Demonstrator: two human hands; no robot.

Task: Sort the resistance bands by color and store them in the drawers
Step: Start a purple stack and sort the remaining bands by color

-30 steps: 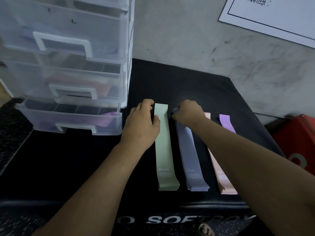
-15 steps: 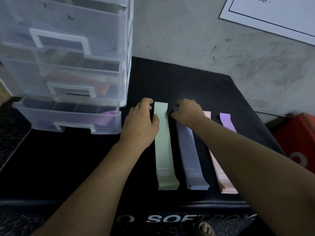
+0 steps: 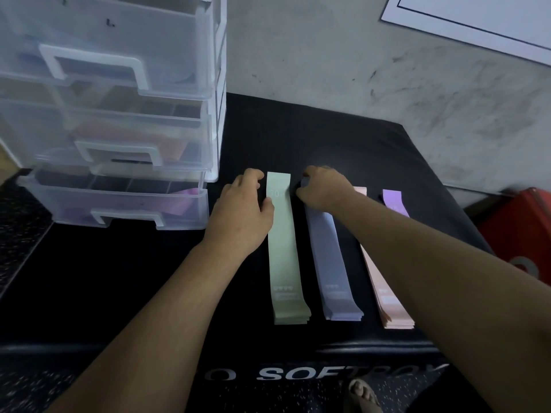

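Four stacks of bands lie side by side on a black box (image 3: 298,135): green bands (image 3: 284,251), grey-blue bands (image 3: 331,263), pink bands (image 3: 387,302) and a purple band (image 3: 393,201). My left hand (image 3: 238,216) lies at the far end of the green stack, thumb on its left edge. My right hand (image 3: 323,187) has curled fingers on the far end of the grey-blue stack. Left of them stands a clear plastic drawer unit (image 3: 119,114); its bottom drawer (image 3: 119,204) is pulled out with purple bands inside.
A grey wall (image 3: 343,64) rises behind the box, with a white sheet (image 3: 477,16) pinned at the top right. A red object (image 3: 524,234) sits at the right. A sandalled foot (image 3: 362,396) shows below on speckled floor.
Both hands have stayed at the far ends of the green and grey-blue stacks; the stacks have hardly shifted. The view has tilted slightly.
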